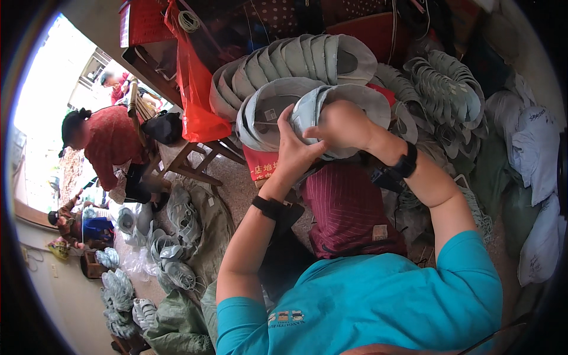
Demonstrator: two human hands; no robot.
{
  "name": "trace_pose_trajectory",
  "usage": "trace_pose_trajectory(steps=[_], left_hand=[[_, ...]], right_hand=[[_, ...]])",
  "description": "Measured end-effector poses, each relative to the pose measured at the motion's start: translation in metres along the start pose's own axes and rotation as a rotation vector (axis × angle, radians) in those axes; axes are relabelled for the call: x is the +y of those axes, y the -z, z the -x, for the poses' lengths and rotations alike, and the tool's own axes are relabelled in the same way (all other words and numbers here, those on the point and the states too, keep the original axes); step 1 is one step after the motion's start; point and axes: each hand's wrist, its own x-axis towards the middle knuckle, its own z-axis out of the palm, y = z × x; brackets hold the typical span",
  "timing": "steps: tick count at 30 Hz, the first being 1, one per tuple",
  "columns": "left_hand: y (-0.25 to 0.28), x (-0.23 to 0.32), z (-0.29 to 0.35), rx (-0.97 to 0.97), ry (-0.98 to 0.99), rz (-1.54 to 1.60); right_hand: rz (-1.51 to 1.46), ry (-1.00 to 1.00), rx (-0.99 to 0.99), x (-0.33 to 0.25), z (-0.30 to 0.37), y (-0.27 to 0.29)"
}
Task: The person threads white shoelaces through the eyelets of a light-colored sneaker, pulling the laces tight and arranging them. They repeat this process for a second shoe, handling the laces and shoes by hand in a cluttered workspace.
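Note:
Right in front of me lie pale grey-green fabric shoe uppers. My left hand (294, 145) grips the edge of one shoe upper (306, 111), index finger outside and thumb reaching toward the other hand. Over the same upper, my right hand (342, 125) is curled closed and smeared by motion; whatever its fingers hold is hidden. A second shoe upper (260, 112) sits just left, a small white label inside it. Behind them runs a long nested row of uppers (284, 62), lying on its side.
More nested uppers (447, 89) are piled at the right, near white sacks (535, 154). A red plastic bag (198, 89) hangs by a wooden stool (198, 157). Bundles of uppers (171, 254) lie on the floor at left. A co-worker in red (115, 142) sits by the bright doorway.

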Motion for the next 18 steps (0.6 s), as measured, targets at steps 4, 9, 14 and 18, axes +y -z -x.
trace_pose_trajectory(steps=[4, 9, 14, 18], left_hand=[[-0.001, -0.021, -0.005, 0.069, 0.079, 0.064], [-0.006, -0.029, -0.006, 0.081, 0.035, 0.052], [-0.005, -0.037, -0.007, 0.081, 0.099, 0.226], [0.011, -0.022, 0.010, 0.083, -0.004, -0.098]], right_hand=[[-0.107, 0.143, 0.294, 0.006, 0.031, 0.012], [-0.804, -0.173, 0.044, 0.003, 0.056, 0.034], [-0.566, 0.029, 0.105, -0.008, 0.036, -0.007], [-0.322, 0.003, 0.122, -0.015, 0.012, -0.023]])
